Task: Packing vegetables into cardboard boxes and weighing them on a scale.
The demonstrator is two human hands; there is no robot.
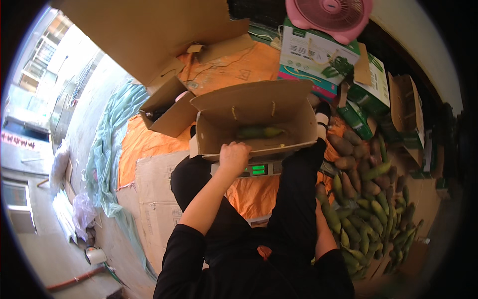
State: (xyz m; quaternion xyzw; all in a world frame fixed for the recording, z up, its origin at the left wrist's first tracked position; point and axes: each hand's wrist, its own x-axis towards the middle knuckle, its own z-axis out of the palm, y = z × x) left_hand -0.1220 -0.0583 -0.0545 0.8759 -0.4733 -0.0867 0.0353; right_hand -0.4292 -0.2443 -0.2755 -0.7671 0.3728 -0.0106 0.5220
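Note:
An open cardboard box (214, 130) with string handles stands between my knees on a scale, whose green-lit display (258, 170) shows below its near edge. One long green radish (261, 132) lies on the box floor. My left hand (234, 158) is curled over the near rim, fingers bent into the box. Down at my right side, my right hand (319, 212) reaches beside my thigh next to a heap of long green radishes (366, 222); its fingers are hidden. Darker reddish-brown roots (343, 145) lie at the heap's far end.
A smaller open carton (172, 107) sits left of the box, before a large cardboard sheet (144, 35). Printed cartons (318, 52) are stacked far right, under a pink fan (331, 12). Orange sheeting (144, 144) and bluish plastic (107, 149) cover floor on the left.

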